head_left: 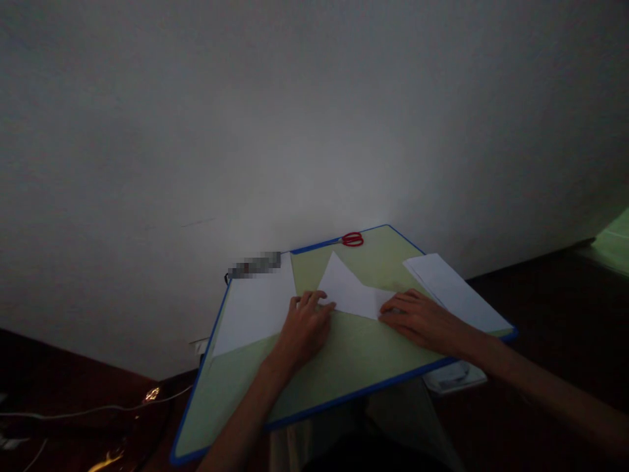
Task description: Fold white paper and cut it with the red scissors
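A folded white paper [350, 292] with a pointed top lies in the middle of a pale green board with a blue rim [344, 393]. My left hand [304, 324] rests on the board with its fingers curled down on the paper's left lower edge. On the paper's right lower corner my right hand [417, 318] lies flat, its fingers stretched out and pressing. Neither hand holds anything.
A white sheet [255, 308] lies left of the folded paper, and a stack of white sheets [455, 292] lies at the board's right edge. Red scissors [352, 239] sit at the far edge by the white wall. Cables [98, 410] run over the dark floor, left.
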Available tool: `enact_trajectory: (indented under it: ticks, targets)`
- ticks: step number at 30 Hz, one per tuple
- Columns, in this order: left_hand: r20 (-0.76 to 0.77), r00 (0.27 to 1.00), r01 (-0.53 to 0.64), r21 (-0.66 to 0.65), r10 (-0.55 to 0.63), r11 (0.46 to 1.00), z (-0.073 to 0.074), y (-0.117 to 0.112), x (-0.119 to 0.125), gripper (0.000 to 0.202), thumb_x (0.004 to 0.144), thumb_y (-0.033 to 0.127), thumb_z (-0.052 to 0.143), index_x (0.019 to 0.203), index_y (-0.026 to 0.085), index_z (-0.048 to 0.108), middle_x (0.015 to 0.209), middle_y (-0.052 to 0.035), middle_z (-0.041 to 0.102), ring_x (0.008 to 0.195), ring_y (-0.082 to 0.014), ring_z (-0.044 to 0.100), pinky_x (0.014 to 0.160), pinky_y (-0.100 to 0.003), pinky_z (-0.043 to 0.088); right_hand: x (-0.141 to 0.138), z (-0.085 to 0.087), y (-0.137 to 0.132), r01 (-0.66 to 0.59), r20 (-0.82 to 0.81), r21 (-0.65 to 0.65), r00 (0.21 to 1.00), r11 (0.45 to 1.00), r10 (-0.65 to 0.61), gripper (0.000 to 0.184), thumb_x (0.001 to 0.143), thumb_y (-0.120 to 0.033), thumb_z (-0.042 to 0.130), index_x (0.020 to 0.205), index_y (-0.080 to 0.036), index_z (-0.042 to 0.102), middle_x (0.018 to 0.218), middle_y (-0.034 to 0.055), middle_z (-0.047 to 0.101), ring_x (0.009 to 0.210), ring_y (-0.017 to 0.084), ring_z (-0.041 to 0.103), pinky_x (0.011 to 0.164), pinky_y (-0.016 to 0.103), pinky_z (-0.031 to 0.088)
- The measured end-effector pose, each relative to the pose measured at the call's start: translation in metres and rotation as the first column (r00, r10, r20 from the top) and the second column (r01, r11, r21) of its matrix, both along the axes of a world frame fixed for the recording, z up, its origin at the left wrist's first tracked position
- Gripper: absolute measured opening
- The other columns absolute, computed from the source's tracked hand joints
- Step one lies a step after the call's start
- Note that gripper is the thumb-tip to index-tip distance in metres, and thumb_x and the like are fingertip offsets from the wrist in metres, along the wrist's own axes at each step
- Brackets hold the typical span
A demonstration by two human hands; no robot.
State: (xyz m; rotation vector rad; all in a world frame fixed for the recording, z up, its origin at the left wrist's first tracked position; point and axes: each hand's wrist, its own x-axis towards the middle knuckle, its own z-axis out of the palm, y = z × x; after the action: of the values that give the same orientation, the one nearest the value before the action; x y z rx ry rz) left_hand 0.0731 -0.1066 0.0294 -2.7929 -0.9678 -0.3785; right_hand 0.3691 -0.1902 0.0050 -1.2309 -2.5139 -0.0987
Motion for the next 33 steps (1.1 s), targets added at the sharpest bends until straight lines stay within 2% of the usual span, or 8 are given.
enact_trajectory:
  ticks: [3, 5, 8, 10, 12, 19, 25, 33]
  targets:
    - [0.0, 0.998, 0.059, 0.035, -0.059, 0.998, 0.014, -0.004, 0.021, 0.028, 0.097, 0.017, 0.056, 0.12, 0.02, 0.071, 0.119, -0.0133, 0.065, 0.11, -0.0309, 0.057, 0.091, -0.051, 0.045, 0.009, 0.002, 0.001, 0.024, 0.014, -0.022, 1.0, 0.999, -0.023, 0.027, 0.103, -0.017, 0.048, 0.114, -0.02, 0.073, 0.118, 0.0094, 0.074, 0.11, 0.027, 0.068, 0.095, 0.049, 0.049]
    - [0.023, 0.988, 0.153, -0.004, -0.153, 0.988, 0.019, -0.005, 0.035, 0.027, 0.098, 0.019, 0.055, 0.12, 0.021, 0.071, 0.114, -0.0111, 0.066, 0.106, -0.0288, 0.057, 0.089, -0.048, 0.045, 0.015, 0.003, 0.002, 0.031, 0.004, -0.033, 1.0, 0.999, -0.031, 0.027, 0.103, -0.019, 0.048, 0.112, -0.019, 0.073, 0.118, 0.0099, 0.075, 0.11, 0.026, 0.068, 0.097, 0.048, 0.051]
    - [0.111, 0.935, 0.353, -0.178, -0.338, 0.919, 0.017, -0.001, 0.055, 0.026, 0.098, 0.018, 0.057, 0.119, 0.023, 0.072, 0.111, -0.0082, 0.066, 0.102, -0.0235, 0.059, 0.088, -0.04, 0.048, 0.022, 0.003, 0.006, 0.024, -0.043, -0.039, 0.999, 0.999, -0.026, 0.029, 0.104, -0.019, 0.048, 0.114, -0.016, 0.074, 0.122, 0.0105, 0.075, 0.113, 0.025, 0.069, 0.108, 0.049, 0.048]
    - [0.174, 0.903, 0.426, -0.252, -0.392, 0.869, 0.011, 0.003, 0.065, 0.025, 0.099, 0.019, 0.058, 0.118, 0.022, 0.073, 0.114, -0.0088, 0.065, 0.102, -0.0212, 0.059, 0.09, -0.036, 0.05, 0.026, 0.001, 0.01, 0.006, -0.087, -0.041, 0.996, 0.999, -0.009, 0.028, 0.103, -0.019, 0.05, 0.118, -0.017, 0.073, 0.124, 0.0094, 0.075, 0.115, 0.024, 0.069, 0.117, 0.049, 0.042]
    - [0.162, 0.894, 0.447, -0.266, -0.417, 0.854, 0.004, 0.007, 0.074, 0.026, 0.1, 0.018, 0.056, 0.12, 0.021, 0.073, 0.112, -0.0089, 0.066, 0.101, -0.0209, 0.06, 0.09, -0.034, 0.05, 0.029, -0.001, 0.014, -0.015, -0.115, -0.046, 0.993, 0.999, 0.01, 0.027, 0.101, -0.018, 0.053, 0.118, -0.019, 0.074, 0.124, 0.0075, 0.075, 0.115, 0.022, 0.07, 0.12, 0.048, 0.039]
    - [0.027, 0.888, 0.45, -0.256, -0.459, 0.855, -0.003, 0.009, 0.086, 0.024, 0.099, 0.017, 0.055, 0.115, 0.019, 0.074, 0.112, -0.0095, 0.067, 0.1, -0.0216, 0.062, 0.092, -0.036, 0.052, 0.034, -0.005, 0.015, -0.017, -0.055, -0.032, 0.998, 0.999, 0.016, 0.028, 0.095, -0.012, 0.058, 0.116, -0.02, 0.075, 0.127, 0.0106, 0.073, 0.117, 0.025, 0.068, 0.103, 0.045, 0.054]
    - [-0.013, 0.873, 0.473, -0.217, -0.487, 0.854, -0.003, 0.01, 0.086, 0.023, 0.099, 0.015, 0.054, 0.113, 0.018, 0.073, 0.113, -0.0098, 0.068, 0.1, -0.022, 0.061, 0.093, -0.035, 0.051, 0.032, -0.007, 0.014, -0.07, 0.098, 0.092, 0.993, 0.993, 0.061, 0.039, 0.091, -0.004, 0.06, 0.125, -0.019, 0.072, 0.125, 0.014, 0.072, 0.111, 0.025, 0.07, 0.106, 0.049, 0.052]
    - [-0.013, 0.856, 0.507, -0.167, -0.516, 0.845, -0.008, 0.012, 0.074, 0.02, 0.098, 0.019, 0.057, 0.11, 0.018, 0.073, 0.108, -0.0093, 0.068, 0.097, -0.0217, 0.059, 0.09, -0.035, 0.051, 0.028, -0.014, 0.014, -0.022, 0.125, 0.152, 0.992, 0.988, 0.003, 0.033, 0.094, -0.01, 0.063, 0.123, -0.021, 0.073, 0.123, 0.013, 0.073, 0.111, 0.024, 0.07, 0.101, 0.044, 0.055]
